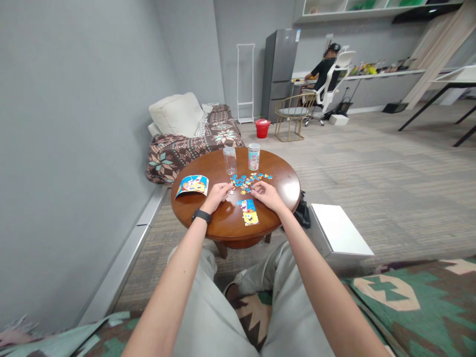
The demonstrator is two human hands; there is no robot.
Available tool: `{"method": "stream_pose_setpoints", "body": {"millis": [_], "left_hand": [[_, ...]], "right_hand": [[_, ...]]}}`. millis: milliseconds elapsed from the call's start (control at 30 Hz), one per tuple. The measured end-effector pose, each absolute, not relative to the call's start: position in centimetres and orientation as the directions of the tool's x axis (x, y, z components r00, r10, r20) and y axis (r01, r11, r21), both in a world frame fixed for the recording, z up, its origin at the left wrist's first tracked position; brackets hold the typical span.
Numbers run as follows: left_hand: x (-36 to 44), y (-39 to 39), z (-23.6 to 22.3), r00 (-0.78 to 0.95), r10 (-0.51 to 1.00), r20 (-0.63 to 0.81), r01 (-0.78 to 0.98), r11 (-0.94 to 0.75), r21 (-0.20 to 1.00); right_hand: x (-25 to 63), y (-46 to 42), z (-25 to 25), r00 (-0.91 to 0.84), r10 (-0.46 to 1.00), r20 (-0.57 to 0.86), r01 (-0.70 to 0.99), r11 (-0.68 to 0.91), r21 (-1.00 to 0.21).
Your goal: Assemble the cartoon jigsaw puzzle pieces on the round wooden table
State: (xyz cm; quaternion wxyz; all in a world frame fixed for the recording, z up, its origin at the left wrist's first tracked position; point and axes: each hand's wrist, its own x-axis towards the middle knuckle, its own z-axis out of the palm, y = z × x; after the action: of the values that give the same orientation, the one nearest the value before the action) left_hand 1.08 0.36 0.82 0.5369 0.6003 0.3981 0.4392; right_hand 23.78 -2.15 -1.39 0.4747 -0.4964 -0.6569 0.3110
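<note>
Loose jigsaw puzzle pieces (pixel 238 182), mostly blue and yellow, lie scattered on a round wooden table (pixel 208 214). My left hand (pixel 218 196), with a dark watch on the wrist, is closed at the pile's left side; its fingertips are pressed together, and what they hold is too small to make out. My right hand (pixel 266 194) is at the pile's right side, fingers bent and closed among the pieces, their tips partly hidden. Nearer me lies a joined puzzle section (pixel 250 213) with a yellow cartoon face. A curved picture card (pixel 192 184) stands at the left.
Behind the pieces stand a clear jar (pixel 230 161) and a jar with a pink label (pixel 254 157). A white box (pixel 340 228) is right of the table. A covered couch (pixel 219 126) lies beyond it. Further back, a person (pixel 324 72) sits at a counter.
</note>
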Motion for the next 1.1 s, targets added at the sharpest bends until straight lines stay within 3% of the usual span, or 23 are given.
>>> {"method": "stream_pose_setpoints", "body": {"millis": [1100], "left_hand": [[1.11, 0.51, 0.66, 0.300, 0.947, 0.116, 0.018, -0.128, 0.992]], "right_hand": [[23.68, -2.17, -1.38, 0.005, 0.976, 0.217, 0.208, 0.211, -0.955]]}}
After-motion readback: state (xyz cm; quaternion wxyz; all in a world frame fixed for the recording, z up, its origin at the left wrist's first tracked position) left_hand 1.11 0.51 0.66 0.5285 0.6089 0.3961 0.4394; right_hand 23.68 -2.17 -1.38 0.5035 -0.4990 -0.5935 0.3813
